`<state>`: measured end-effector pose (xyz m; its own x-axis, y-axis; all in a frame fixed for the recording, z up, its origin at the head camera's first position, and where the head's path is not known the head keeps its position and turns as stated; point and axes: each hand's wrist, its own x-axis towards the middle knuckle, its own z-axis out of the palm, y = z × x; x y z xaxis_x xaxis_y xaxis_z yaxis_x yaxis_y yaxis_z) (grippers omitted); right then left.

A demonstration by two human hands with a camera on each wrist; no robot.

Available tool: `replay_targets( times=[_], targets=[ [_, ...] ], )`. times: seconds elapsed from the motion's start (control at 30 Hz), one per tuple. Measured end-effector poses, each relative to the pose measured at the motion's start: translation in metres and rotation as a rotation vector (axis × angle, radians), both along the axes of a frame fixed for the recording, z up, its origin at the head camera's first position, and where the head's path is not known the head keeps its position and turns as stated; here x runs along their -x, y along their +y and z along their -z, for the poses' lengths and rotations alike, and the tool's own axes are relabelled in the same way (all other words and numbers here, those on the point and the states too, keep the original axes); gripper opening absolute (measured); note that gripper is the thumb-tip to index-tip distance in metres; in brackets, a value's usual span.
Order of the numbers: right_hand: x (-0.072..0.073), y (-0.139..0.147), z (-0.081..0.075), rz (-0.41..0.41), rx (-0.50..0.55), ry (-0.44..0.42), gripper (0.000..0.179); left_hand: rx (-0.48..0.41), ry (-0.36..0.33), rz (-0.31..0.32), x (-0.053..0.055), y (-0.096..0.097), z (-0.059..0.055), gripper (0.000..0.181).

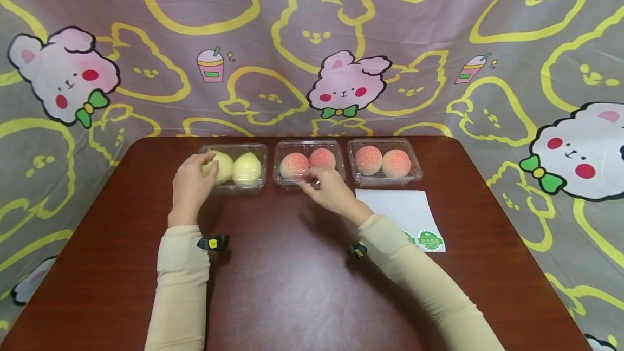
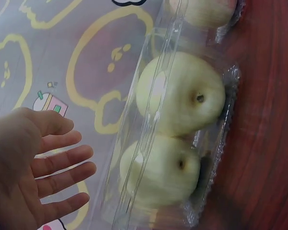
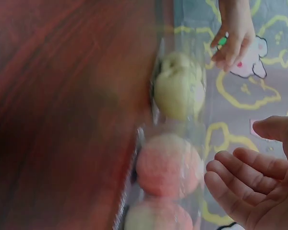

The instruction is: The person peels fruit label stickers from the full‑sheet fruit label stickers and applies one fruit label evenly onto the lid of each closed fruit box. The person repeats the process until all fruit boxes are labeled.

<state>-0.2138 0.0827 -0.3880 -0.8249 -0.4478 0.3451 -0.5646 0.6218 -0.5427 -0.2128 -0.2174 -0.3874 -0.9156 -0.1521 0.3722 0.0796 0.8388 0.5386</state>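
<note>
Hovering unclenched: left hand (image 1: 192, 184) by smooth fruit (image 1: 247, 170), right hand (image 1: 332, 189) by speckled peaches (image 1: 294, 164) (clear plastic boxes (image 1: 385, 181))

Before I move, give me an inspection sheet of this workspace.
Surface: dark reddish-brown table, shiny.
Job's things: left clear box with two pale yellow fruits; middle box and right box with two pinkish-red fruits each.
Clutter: white sheet with green labels, partly under the right sleeve in view.
Hands: left hand by the left box, right hand by the middle one; neither seen holding anything.
Cables: nothing seen.
Surroundings: cartoon-patterned cloth.
</note>
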Motion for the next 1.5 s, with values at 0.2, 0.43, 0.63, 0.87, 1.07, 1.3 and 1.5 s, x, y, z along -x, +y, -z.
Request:
replay_targets(
  times=[0.2, 0.43, 0.63, 0.87, 1.07, 1.3, 1.5],
  targets=[
    [-0.001, -0.017, 0.012, -0.044, 0.018, -0.021, 0.014, -0.035, 0.016, -0.038, -0.004, -0.007, 0.005, 0.032],
    [-0.004, -0.034, 0.022, -0.053, 0.021, -0.057, 0.015, -0.056, 0.039, -0.060, -0.008, -0.012, 0.011, 0.030],
    [-0.004, -0.047, 0.032, -0.037, 0.029, -0.092, 0.015, -0.072, 0.065, -0.079, -0.010, -0.018, 0.015, 0.027],
    [-0.003, -0.063, 0.039, 0.002, 0.088, -0.128, 0.016, -0.081, 0.022, -0.118, -0.013, -0.025, 0.013, 0.030],
    [-0.004, -0.076, 0.044, 0.104, 0.136, -0.162, 0.016, -0.102, -0.027, -0.137, -0.013, -0.029, 0.016, 0.031],
    [-0.004, -0.091, 0.049, 0.179, 0.191, -0.198, 0.016, -0.113, -0.091, -0.145, -0.016, -0.036, 0.018, 0.034],
    [-0.003, -0.101, 0.051, 0.242, 0.201, -0.185, 0.019, -0.101, -0.117, -0.149, -0.017, -0.040, 0.020, 0.034]
  ],
)
